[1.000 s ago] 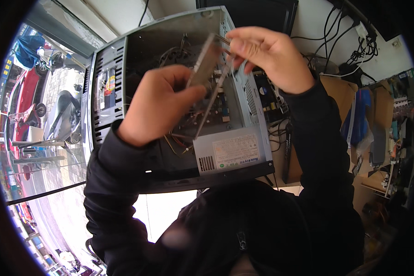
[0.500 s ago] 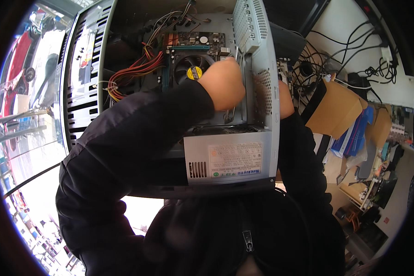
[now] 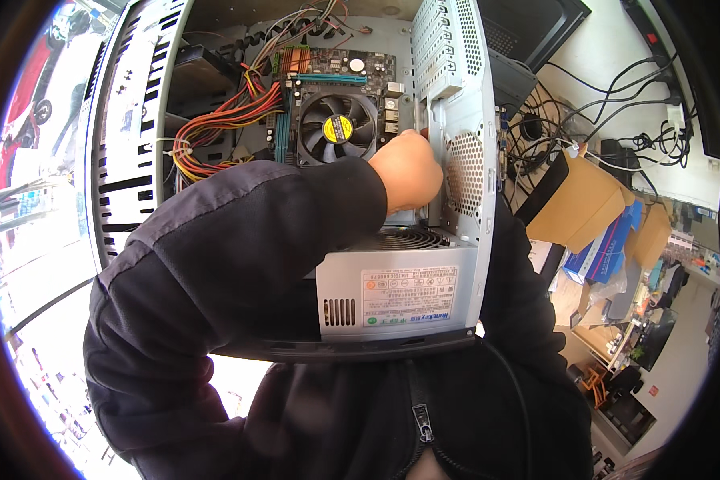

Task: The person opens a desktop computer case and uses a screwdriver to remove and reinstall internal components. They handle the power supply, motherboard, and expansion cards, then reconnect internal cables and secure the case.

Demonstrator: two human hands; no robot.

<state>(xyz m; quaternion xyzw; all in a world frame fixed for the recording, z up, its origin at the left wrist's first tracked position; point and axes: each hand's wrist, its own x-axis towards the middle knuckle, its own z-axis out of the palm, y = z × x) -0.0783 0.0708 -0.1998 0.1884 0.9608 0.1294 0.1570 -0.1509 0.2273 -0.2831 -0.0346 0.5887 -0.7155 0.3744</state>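
Note:
My left hand (image 3: 412,174) reaches into an opened computer case (image 3: 484,240) with its fingers curled at the rear panel's inner side. It grips a thin silver plate, which looks like an I/O shield (image 3: 422,114), mostly covered by the hand. Just left of the hand is the motherboard (image 3: 328,62), carrying a black CPU fan (image 3: 338,128) with a yellow centre label. My right forearm (image 3: 520,296) passes outside the case on the right; the rear panel hides my right hand. Below my left hand sits the grey power supply (image 3: 340,272).
Bundled red, orange and yellow power cables (image 3: 216,132) lie left of the motherboard. Right of the case are tangled black cables (image 3: 608,104), an open cardboard box (image 3: 580,200) and a blue box (image 3: 612,248). The slotted case front (image 3: 128,144) stands at left.
My left hand has moved slightly right and down, closer to the rear panel, with the plate. My right hand, partly visible outside the case before, is now hidden behind the panel.

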